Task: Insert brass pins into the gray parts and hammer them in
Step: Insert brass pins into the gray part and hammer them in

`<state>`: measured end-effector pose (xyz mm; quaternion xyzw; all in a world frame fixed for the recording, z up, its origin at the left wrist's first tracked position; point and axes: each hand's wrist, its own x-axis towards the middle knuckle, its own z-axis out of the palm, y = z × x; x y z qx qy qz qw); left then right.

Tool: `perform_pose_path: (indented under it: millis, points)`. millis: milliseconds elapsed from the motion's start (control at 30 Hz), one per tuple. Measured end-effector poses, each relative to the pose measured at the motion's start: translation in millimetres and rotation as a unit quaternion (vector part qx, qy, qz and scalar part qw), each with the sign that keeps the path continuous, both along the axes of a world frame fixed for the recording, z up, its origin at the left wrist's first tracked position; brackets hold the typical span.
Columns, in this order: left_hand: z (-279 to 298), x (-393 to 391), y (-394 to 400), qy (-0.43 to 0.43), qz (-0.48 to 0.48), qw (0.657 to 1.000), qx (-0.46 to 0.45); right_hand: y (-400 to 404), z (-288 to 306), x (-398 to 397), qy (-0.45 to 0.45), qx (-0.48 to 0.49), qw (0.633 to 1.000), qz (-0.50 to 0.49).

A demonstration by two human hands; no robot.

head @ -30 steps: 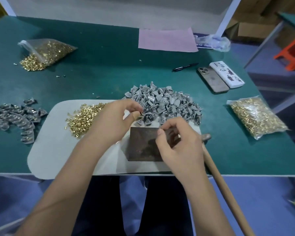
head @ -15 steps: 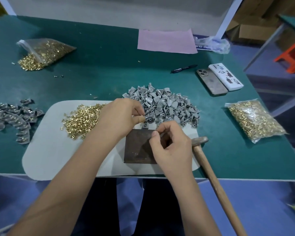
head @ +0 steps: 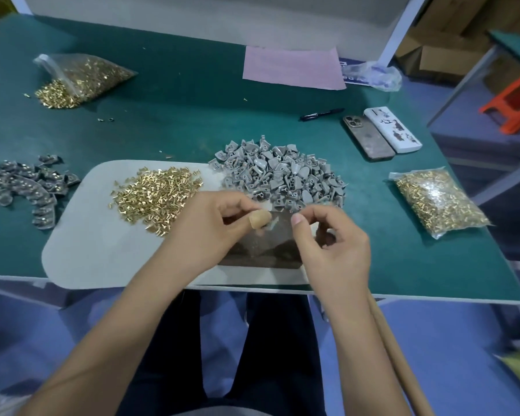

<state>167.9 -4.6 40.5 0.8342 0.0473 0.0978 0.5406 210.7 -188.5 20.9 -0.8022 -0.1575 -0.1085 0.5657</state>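
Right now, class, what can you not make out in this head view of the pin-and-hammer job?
- Hammer head: hidden behind the right hand; only the handle shows.
- Gray part pinched by the left hand: blurred, pin seating unclear.
- Right fingertips: whether they hold a pin is too small to tell.
- Metal block: partly covered by both hands.

Even, soft light falls from above. Under my hands [head: 210, 226] the shadows are faint. My fingers are slightly motion-blurred, the brass pins [head: 155, 195] to their left glint, and the table edge [head: 433, 297] bows with wide-angle distortion.

Gold brass pins [head: 158, 195] and gray parts [head: 279, 177] lie on a pale gray mat [head: 96, 250] over a dark green table [head: 177, 115]; a pink sheet [head: 291, 67] lies at its far edge
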Motion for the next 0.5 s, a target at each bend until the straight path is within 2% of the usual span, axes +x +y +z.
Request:
perform_pose_path:
  millis: [67,200,233,500]
  points:
    - [-8,-6,-7,-0.007,0.027,1.0,0.012,-5,-1,-4,0.002,-0.007,1.0,0.005]
    - [-16,-12,-13,-0.055,0.046,0.983,0.169,-8,-5,-7,-0.003,-0.025,0.999,0.024]
    - [-18,-14,-13,-0.058,0.048,0.98,0.184,-7,-6,-7,-0.01,-0.035,0.999,0.031]
    - [-21,-24,-4,-0.028,0.011,0.991,0.133,-3,-7,-5,-0.024,-0.095,0.993,0.064]
